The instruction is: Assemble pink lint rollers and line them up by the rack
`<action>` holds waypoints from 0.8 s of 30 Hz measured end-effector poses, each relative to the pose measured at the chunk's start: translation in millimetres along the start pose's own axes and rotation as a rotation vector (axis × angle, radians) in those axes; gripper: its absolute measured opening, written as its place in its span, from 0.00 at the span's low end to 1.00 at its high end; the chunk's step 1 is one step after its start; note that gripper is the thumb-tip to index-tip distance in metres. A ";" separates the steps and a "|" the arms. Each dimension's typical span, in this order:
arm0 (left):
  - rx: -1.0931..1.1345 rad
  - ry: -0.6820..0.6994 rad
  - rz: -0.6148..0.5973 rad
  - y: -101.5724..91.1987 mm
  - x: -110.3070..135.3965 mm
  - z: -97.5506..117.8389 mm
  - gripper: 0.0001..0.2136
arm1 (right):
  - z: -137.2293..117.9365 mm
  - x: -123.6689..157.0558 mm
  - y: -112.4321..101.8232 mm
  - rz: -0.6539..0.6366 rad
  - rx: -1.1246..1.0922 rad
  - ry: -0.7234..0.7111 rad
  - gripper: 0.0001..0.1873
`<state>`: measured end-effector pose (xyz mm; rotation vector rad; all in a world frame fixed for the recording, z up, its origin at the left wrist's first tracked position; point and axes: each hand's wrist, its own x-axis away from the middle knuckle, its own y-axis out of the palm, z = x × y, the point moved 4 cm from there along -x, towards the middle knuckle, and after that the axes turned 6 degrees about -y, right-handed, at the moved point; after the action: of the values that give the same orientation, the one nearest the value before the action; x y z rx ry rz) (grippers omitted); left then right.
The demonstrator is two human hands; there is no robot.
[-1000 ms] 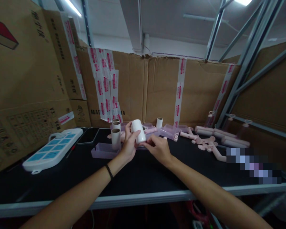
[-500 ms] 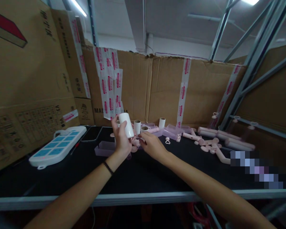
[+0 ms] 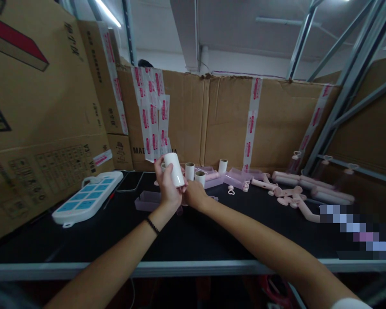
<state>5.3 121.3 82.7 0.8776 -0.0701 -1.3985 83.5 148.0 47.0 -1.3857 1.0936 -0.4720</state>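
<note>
My left hand (image 3: 170, 189) is closed around a white lint-roller roll (image 3: 174, 170), held tilted above the table. Close to the roll's lower end is my right hand (image 3: 195, 194), its fingers curled in and partly hidden, so what they hold does not show. Several more white rolls stand upright behind, among them one roll (image 3: 189, 171) beside another roll (image 3: 200, 177), both with brown cardboard cores. Left of my hands lies a translucent purple case half (image 3: 147, 201). More purple case pieces (image 3: 234, 178) lie behind and to the right.
A white power strip (image 3: 88, 197) and a dark phone-like slab (image 3: 130, 182) lie on the left. Pink handles (image 3: 264, 184) and capped pink rollers (image 3: 331, 194) cover the right. Cardboard walls (image 3: 186, 116) close off the back. The table's metal edge (image 3: 212, 268) runs along the front.
My right hand has moved left, in against the lower end of the roll and my left hand. My left hand keeps hold of the roll. The whole view has shifted slightly.
</note>
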 end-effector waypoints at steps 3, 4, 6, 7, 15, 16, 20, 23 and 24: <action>0.014 0.008 -0.002 -1.1 -1.0 -0.6 0.20 | 7.5 -1.4 -3.6 0.013 -0.023 0.023 0.13; 0.019 0.014 -0.005 -1.3 -1.2 -0.7 0.20 | 10.9 -2.3 -5.2 0.023 -0.051 0.033 0.13; 0.027 0.029 -0.008 -1.4 -1.3 -0.6 0.21 | 18.5 -4.7 -8.3 0.051 -0.149 0.048 0.12; 0.027 0.036 -0.007 -1.3 -1.1 -0.4 0.21 | 22.3 -5.9 -9.8 0.065 -0.214 0.049 0.10; 0.005 0.088 -0.001 -1.3 0.4 1.7 0.19 | 46.7 12.1 -36.3 0.241 -0.652 0.107 0.14; -0.002 0.091 0.007 -1.7 0.6 1.9 0.19 | 48.9 18.1 -41.7 0.283 -0.716 0.120 0.16; -0.035 0.082 0.031 -2.5 1.2 -1.3 0.20 | 54.5 43.0 -55.7 0.398 -1.022 0.158 0.18; -0.077 0.104 0.068 -4.1 1.8 -8.2 0.21 | 53.3 58.2 -52.6 0.401 -1.187 0.144 0.18; -0.101 0.119 0.068 -4.1 2.3 -10.9 0.21 | 51.6 62.3 -49.3 0.393 -1.222 0.126 0.18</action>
<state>8.3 125.0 71.8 0.8647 0.0606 -1.2728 170.8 115.2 63.2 -2.0872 1.8359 0.5242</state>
